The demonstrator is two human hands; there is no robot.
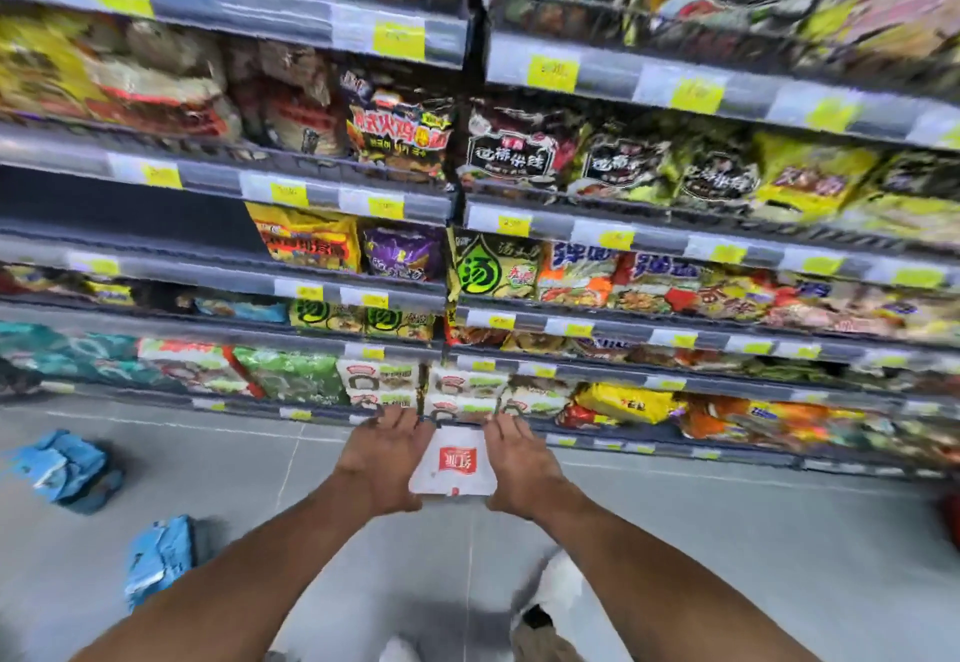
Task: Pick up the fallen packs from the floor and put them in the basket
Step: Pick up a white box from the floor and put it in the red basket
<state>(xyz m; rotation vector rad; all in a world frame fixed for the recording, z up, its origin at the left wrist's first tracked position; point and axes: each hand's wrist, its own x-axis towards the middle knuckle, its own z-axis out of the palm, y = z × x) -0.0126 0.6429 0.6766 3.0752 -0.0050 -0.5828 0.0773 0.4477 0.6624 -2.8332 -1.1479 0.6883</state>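
The white pack [453,461] with the red square logo is off the floor [727,557], held flat between both hands out in front of the person, just before the bottom shelf [670,446]. The left hand [382,453] grips its left edge and the right hand [519,464] its right edge, fingers curled over the far corners and palms pressed in from the sides. That looks to me like the way to keep a soft, slippery packet from folding or sliding out. Two hands for one light pack suggests it is being steadied for carrying, not just lifted. I see no basket from here. A red shape [953,524] at the far right edge might be one, but it is too cut off to tell. To the left, a crumpled blue pack [65,469] lies on the floor near the shelf foot, and a second blue pack [158,557] lies closer to the person. Both are well apart from the hands, so the job is only partly done. Rows of noodle packets [397,126] and yellow price tags [397,38] fill the shelving above, and a white shoe [558,583] shows below the arms.
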